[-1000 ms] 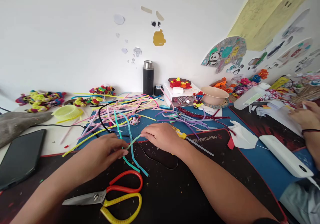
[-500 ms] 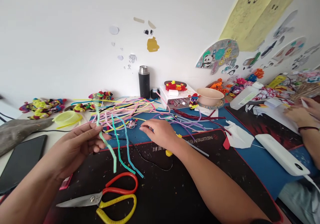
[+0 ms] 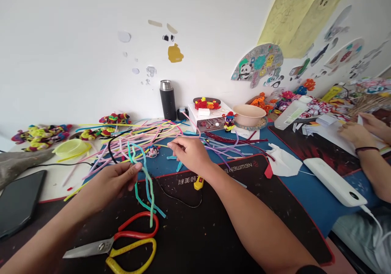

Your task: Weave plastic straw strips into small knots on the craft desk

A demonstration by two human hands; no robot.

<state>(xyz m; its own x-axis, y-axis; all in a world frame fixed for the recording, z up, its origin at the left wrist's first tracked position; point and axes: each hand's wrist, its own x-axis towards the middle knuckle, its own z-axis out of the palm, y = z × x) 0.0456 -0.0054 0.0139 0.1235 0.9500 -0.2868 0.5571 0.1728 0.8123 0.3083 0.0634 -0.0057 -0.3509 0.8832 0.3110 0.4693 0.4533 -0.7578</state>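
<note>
My left hand (image 3: pixel 120 178) pinches a light green pipe cleaner (image 3: pixel 151 202) between thumb and fingertips, its lower end hanging toward the scissors. Behind it, a teal pipe cleaner (image 3: pixel 139 200) and a blue pipe cleaner (image 3: pixel 158 211) lie across the mat edge. My right hand (image 3: pixel 192 153) is closed, thumb and index fingertip together, over the blue mat; what its fingers hold, if anything, cannot be made out. Short teal pieces (image 3: pixel 179 166) show just under that hand. Scissors (image 3: pixel 102 246) with one red and one yellow handle lie with blades pointing left.
A heap of pink, yellow and purple pipe cleaners (image 3: pixel 152 131) spreads behind my hands. A yellow tool (image 3: pixel 198 182) lies by my right wrist. Further back stand a black flask (image 3: pixel 168 102) and a beige bowl (image 3: pixel 249 117). A power bank (image 3: pixel 334 182) and another person's hands (image 3: pixel 357 133) are at right.
The light green pipe cleaner in my left hand has moved right, now crossing in front of the teal and blue ones. Short teal pieces now show under my right hand. The view has shifted slightly.
</note>
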